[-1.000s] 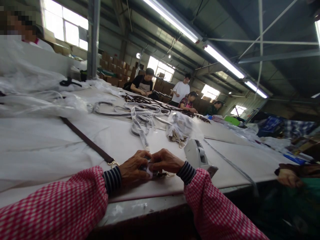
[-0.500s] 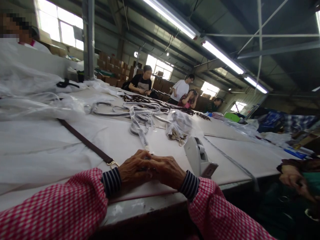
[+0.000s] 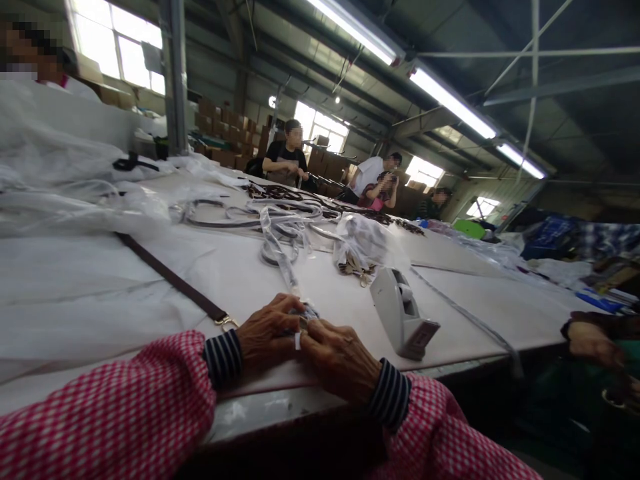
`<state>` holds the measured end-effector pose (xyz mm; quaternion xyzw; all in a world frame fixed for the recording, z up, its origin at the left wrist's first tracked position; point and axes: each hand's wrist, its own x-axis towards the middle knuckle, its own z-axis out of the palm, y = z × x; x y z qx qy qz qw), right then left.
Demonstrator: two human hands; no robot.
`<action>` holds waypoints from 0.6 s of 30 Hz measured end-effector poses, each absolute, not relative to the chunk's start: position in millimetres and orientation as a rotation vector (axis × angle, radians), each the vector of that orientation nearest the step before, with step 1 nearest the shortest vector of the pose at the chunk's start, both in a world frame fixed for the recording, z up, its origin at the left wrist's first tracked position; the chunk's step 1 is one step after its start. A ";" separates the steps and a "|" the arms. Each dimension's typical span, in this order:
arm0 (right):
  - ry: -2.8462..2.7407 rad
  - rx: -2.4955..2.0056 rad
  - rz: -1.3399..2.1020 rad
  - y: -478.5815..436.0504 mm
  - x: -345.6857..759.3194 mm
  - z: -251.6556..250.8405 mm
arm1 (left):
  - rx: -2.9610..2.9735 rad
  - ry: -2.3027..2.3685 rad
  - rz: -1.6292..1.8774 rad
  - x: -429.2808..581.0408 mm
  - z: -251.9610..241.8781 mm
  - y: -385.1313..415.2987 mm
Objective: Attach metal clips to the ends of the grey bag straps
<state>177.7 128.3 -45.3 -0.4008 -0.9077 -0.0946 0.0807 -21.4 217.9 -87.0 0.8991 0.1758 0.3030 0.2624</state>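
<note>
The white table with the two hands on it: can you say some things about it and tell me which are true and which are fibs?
1. The left hand and right hand meet at a small item. True.
2. The tape dispenser is in the left hand. False: it stands on the table, apart from both hands.
3. The brown strap has a gold-coloured clasp. True.
4. The sleeves on these arms are plain blue. False: they are red-and-white checked.

Long tube lights [image 3: 453,102] hang beneath a dark roof [image 3: 460,30]; bright windows [image 3: 425,171] pierce the walls [image 3: 463,191]
</note>
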 end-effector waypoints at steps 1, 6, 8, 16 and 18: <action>-2.711 -1.230 -0.320 123.9 177.5 -48.6 | 2.436 0.477 0.808 -22.6 -86.4 218.9; -2.621 -1.368 -0.366 105.6 172.1 -61.6 | 2.434 0.464 0.676 -28.0 -84.4 228.0; -2.568 -1.411 -0.351 100.6 168.8 -65.8 | 2.432 0.485 0.660 -28.4 -84.9 230.7; -2.314 -1.454 0.068 91.7 168.7 -64.6 | 2.519 0.453 0.703 -28.4 -88.2 229.0; -2.270 -1.449 0.132 91.4 169.7 -61.6 | 2.536 0.439 0.719 -28.8 -88.2 227.6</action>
